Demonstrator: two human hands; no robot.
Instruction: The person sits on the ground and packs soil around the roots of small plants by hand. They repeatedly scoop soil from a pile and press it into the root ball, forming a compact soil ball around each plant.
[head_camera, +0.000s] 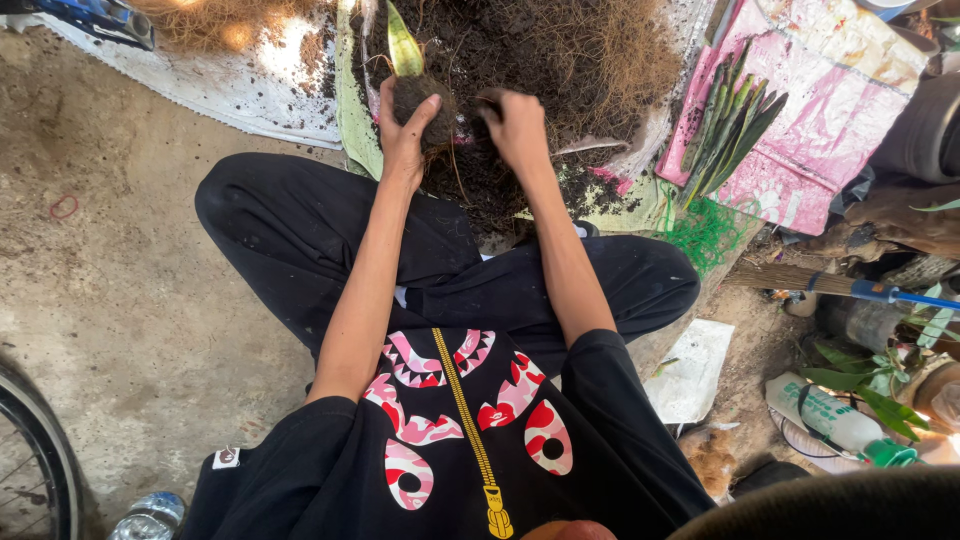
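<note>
Soft, even daylight, mostly shade; bright sun glare at the far left; wide-angle bending at the edges; sharp focus.

Bare concrete floor (130, 300); sunlit sacks (240, 90); bicycle wheel (35, 460).

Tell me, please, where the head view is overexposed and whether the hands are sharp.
Head view: sunlight glares on the white sheet at top left; the left hand on the plant's root ball is sharp, the right hand slightly soft; wide-angle bending at the edges.

Left hand (403, 130) cupped in grip, right hand (517, 125) curled, arms extended
</note>
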